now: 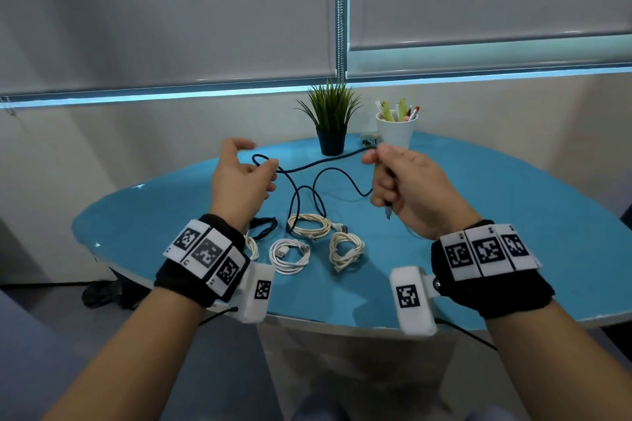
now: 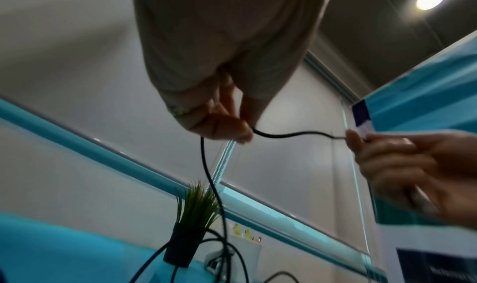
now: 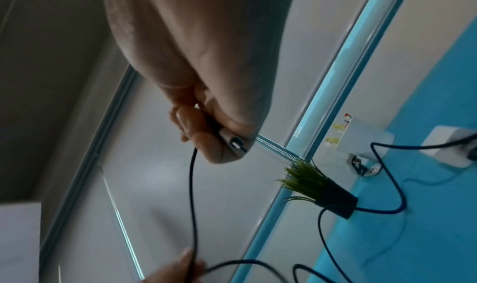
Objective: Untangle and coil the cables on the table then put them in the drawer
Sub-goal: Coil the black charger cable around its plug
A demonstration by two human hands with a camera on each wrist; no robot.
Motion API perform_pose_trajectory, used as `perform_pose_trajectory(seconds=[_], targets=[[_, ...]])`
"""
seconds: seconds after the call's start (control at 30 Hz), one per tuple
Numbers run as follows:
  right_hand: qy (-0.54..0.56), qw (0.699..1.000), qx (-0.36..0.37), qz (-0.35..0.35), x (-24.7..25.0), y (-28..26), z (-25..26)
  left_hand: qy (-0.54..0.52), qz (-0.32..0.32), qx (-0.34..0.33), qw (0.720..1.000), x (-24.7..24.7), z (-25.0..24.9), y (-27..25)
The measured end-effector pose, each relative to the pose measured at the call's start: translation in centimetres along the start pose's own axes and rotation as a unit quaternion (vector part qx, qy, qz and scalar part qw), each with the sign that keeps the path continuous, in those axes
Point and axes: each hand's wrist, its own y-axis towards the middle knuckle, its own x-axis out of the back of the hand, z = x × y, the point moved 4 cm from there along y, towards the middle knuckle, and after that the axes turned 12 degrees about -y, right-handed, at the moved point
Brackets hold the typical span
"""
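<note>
A dark cable (image 1: 307, 166) hangs between my two hands above the blue table (image 1: 513, 222), and its slack loops down onto the tabletop. My left hand (image 1: 246, 178) pinches the cable (image 2: 284, 134) between thumb and fingertips (image 2: 232, 132). My right hand (image 1: 403, 178) is a fist round the cable's end, and the plug (image 1: 388, 212) sticks out below it. In the right wrist view the fingers (image 3: 201, 136) curl round the connector (image 3: 236, 143). Coiled white cables (image 1: 309, 224) (image 1: 289, 255) (image 1: 345, 249) and a black coil (image 1: 265, 225) lie near the front edge. No drawer is in view.
A potted plant (image 1: 331, 126) and a white cup of pens (image 1: 396, 130) stand at the table's far edge, with a small socket block (image 1: 371, 140) between them. The table's front edge (image 1: 307, 319) runs just under my wrists.
</note>
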Motion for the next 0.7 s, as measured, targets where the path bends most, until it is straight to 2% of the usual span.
perform_pose_trajectory(seconds=[0.1,0.17,0.33,0.43,0.47,0.53,0.63,0.7], targets=[[0.071,0.997,0.030,0.004,0.3,0.1,0.9,0.077,0.089,0.010,0.993,-1.2,0.8,-0.9],[0.102,0.994,0.046,-0.007,0.6,0.1,1.4,0.123,0.162,0.011,0.979,-2.2,1.3,-1.7],[0.151,0.986,0.068,-0.038,0.7,0.3,1.9,0.229,0.360,0.015,0.904,-4.5,1.5,-4.7],[0.157,0.984,0.064,-0.048,0.9,0.6,1.4,0.238,0.440,0.051,0.865,-5.2,1.2,-6.0],[0.124,0.989,0.062,-0.060,1.1,0.7,1.1,0.232,0.447,0.058,0.862,-5.2,0.9,-6.1],[-0.004,0.995,0.058,-0.083,1.3,1.0,0.5,0.214,0.427,0.053,0.877,-5.2,0.0,-5.8],[-0.205,0.975,0.053,-0.061,0.6,0.9,0.1,0.199,0.360,-0.039,0.911,-5.0,-2.0,-4.5],[-0.254,0.966,0.041,-0.017,-0.3,0.5,0.0,0.201,0.319,-0.103,0.920,-4.9,-3.3,-3.7]])
